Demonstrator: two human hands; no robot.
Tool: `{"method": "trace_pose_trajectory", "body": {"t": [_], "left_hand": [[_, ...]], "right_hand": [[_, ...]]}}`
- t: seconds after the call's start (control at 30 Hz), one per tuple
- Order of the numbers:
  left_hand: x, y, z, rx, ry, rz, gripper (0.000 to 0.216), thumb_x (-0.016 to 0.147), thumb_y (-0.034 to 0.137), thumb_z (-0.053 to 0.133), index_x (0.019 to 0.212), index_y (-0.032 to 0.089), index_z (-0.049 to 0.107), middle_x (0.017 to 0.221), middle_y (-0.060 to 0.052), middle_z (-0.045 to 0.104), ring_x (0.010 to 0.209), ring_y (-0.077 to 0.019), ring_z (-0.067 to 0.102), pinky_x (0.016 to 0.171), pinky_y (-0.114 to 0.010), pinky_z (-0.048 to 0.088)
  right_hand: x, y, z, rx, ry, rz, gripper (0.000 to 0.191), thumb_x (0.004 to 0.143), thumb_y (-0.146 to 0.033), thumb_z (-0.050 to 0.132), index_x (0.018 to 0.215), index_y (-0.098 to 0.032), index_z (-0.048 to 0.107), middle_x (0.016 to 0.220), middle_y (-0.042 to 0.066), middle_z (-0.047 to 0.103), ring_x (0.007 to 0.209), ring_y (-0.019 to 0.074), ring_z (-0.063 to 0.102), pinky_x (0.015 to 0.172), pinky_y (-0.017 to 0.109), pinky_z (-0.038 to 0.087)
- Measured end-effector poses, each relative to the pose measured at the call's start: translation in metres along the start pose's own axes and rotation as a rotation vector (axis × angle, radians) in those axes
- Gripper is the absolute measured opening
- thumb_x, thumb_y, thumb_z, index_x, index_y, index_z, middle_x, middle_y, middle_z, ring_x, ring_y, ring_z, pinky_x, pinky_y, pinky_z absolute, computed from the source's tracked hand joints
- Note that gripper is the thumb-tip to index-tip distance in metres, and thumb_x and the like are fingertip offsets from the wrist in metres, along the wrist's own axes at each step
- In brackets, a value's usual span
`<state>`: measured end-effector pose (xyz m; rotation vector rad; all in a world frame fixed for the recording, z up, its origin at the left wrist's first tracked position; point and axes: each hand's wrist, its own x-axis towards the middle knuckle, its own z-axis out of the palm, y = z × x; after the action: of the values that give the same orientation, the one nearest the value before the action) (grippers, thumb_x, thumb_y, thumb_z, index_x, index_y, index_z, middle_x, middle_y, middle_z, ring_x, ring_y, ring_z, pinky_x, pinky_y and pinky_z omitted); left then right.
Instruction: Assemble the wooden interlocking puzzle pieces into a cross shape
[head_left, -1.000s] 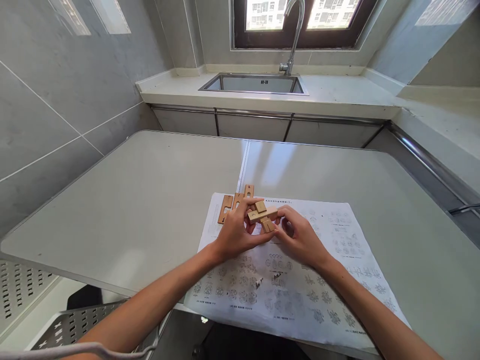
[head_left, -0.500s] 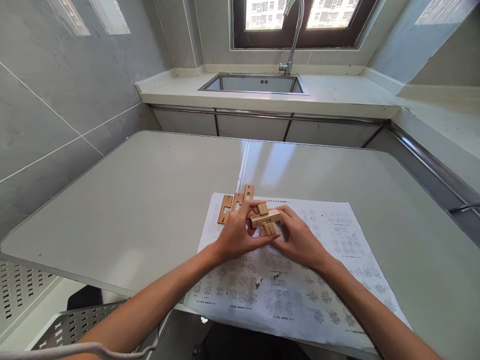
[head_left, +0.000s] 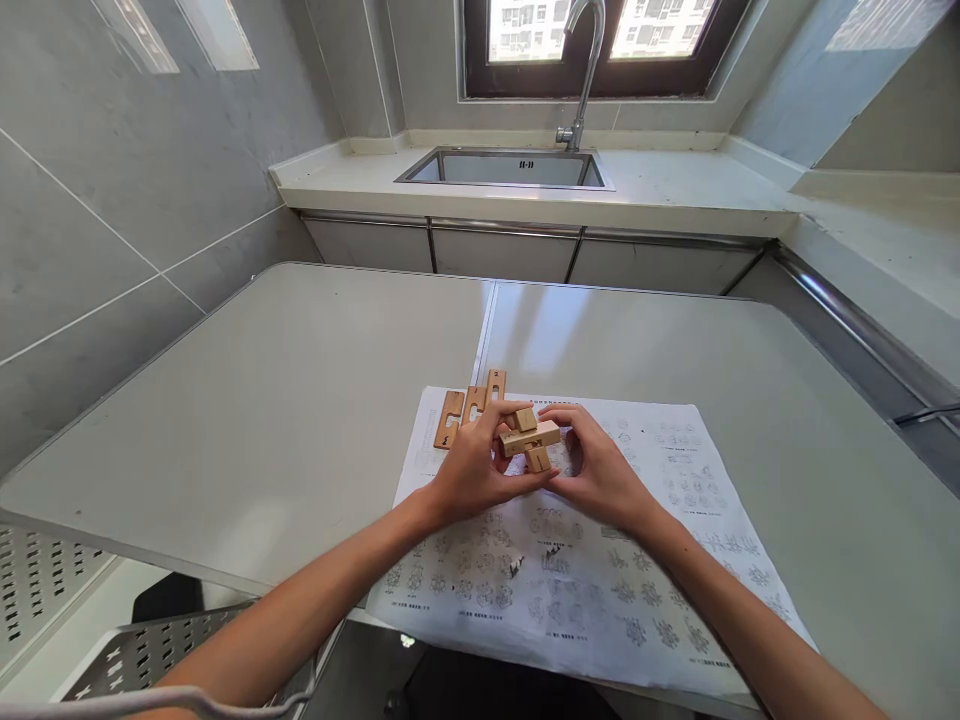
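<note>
Nearest me I see a grey perforated metal panel (head_left: 142, 655) below the near edge of the long grey folding table (head_left: 300, 400). My two bare forearms reach out over that edge onto a large white printed sheet of puzzle diagrams (head_left: 637, 590), which lies flat on the table and hangs slightly past its near rim.

Above the far half of that sheet, my left hand (head_left: 469, 470) and my right hand (head_left: 600, 470) meet around a small light-wooden interlocking block puzzle (head_left: 529, 438). The left hand's fingers are curled about the puzzle's left side, thumb underneath, gripping it. The right hand's fingers close on its right end and lower piece, also gripping. The puzzle is held just above the sheet, between the two hands, its short bars crossing one another; whether it touches the paper I cannot tell.

Just beyond the left hand, at the sheet's far left corner, three flat brown notched wooden pieces (head_left: 471, 405) lie side by side, apart from the puzzle.

Farther off, past the table, a pale countertop carries a stainless steel sink (head_left: 510, 168) with a curved chrome tap (head_left: 581, 70), under a dark-framed window (head_left: 600, 50).
</note>
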<state>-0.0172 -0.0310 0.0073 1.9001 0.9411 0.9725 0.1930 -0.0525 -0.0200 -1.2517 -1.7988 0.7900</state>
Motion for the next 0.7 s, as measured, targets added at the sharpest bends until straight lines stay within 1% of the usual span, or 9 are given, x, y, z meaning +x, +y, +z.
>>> {"method": "trace_pose_trajectory", "body": {"t": [0.07, 0.13, 0.2, 0.3, 0.43, 0.7], "left_hand": [[-0.0002, 0.0, -0.0001, 0.013, -0.003, 0.003, 0.068, 0.076, 0.046, 0.09, 0.13, 0.021, 0.056, 0.082, 0.004, 0.064, 0.058, -0.0087, 0.052, 0.058, -0.023, 0.045], [-0.0003, -0.0005, 0.0001, 0.019, -0.006, 0.009, 0.068, 0.076, 0.046, 0.089, 0.13, 0.021, 0.056, 0.081, 0.004, 0.063, 0.057, -0.0086, 0.052, 0.058, -0.023, 0.044], [-0.0002, -0.0012, 0.0005, 0.015, -0.007, 0.018, 0.068, 0.077, 0.045, 0.089, 0.131, 0.021, 0.056, 0.081, 0.004, 0.062, 0.057, -0.0083, 0.052, 0.057, -0.022, 0.044], [-0.0002, -0.0022, 0.0009, 0.004, -0.011, 0.017, 0.068, 0.077, 0.045, 0.089, 0.13, 0.021, 0.055, 0.081, 0.004, 0.062, 0.057, -0.0085, 0.052, 0.056, -0.022, 0.044], [-0.0008, -0.0031, 0.0008, -0.001, -0.021, 0.013, 0.067, 0.077, 0.043, 0.089, 0.13, 0.021, 0.054, 0.081, 0.004, 0.062, 0.058, -0.0088, 0.053, 0.056, -0.022, 0.044], [-0.0005, -0.0031, 0.0011, -0.029, -0.026, -0.01, 0.068, 0.077, 0.043, 0.088, 0.131, 0.021, 0.054, 0.089, 0.0, 0.065, 0.059, -0.0086, 0.054, 0.055, -0.023, 0.045]], "right_hand": [[0.0002, -0.0009, -0.0007, 0.008, -0.007, 0.073, 0.052, 0.077, -0.023, 0.078, 0.125, -0.026, 0.058, 0.118, 0.008, 0.068, 0.093, 0.0237, 0.063, 0.081, 0.037, 0.053], [0.0006, -0.0019, -0.0013, 0.011, 0.002, 0.12, 0.052, 0.076, -0.027, 0.079, 0.125, -0.025, 0.059, 0.11, 0.006, 0.07, 0.084, 0.0218, 0.06, 0.076, 0.036, 0.051], [0.0013, -0.0025, -0.0017, 0.028, 0.026, 0.127, 0.052, 0.077, -0.031, 0.08, 0.124, -0.025, 0.059, 0.106, 0.005, 0.071, 0.083, 0.0219, 0.059, 0.077, 0.036, 0.05], [0.0024, -0.0029, -0.0023, 0.072, 0.041, 0.146, 0.046, 0.082, -0.036, 0.077, 0.123, -0.024, 0.058, 0.095, 0.004, 0.071, 0.08, 0.0213, 0.058, 0.076, 0.036, 0.048], [0.0027, -0.0046, -0.004, 0.129, 0.034, 0.183, 0.044, 0.084, -0.035, 0.074, 0.123, -0.024, 0.058, 0.082, 0.0, 0.068, 0.074, 0.0196, 0.056, 0.073, 0.034, 0.046], [0.0024, -0.0082, -0.0052, 0.151, 0.019, 0.226, 0.043, 0.085, -0.036, 0.074, 0.123, -0.024, 0.058, 0.077, -0.002, 0.067, 0.072, 0.0195, 0.058, 0.074, 0.034, 0.046]]}}
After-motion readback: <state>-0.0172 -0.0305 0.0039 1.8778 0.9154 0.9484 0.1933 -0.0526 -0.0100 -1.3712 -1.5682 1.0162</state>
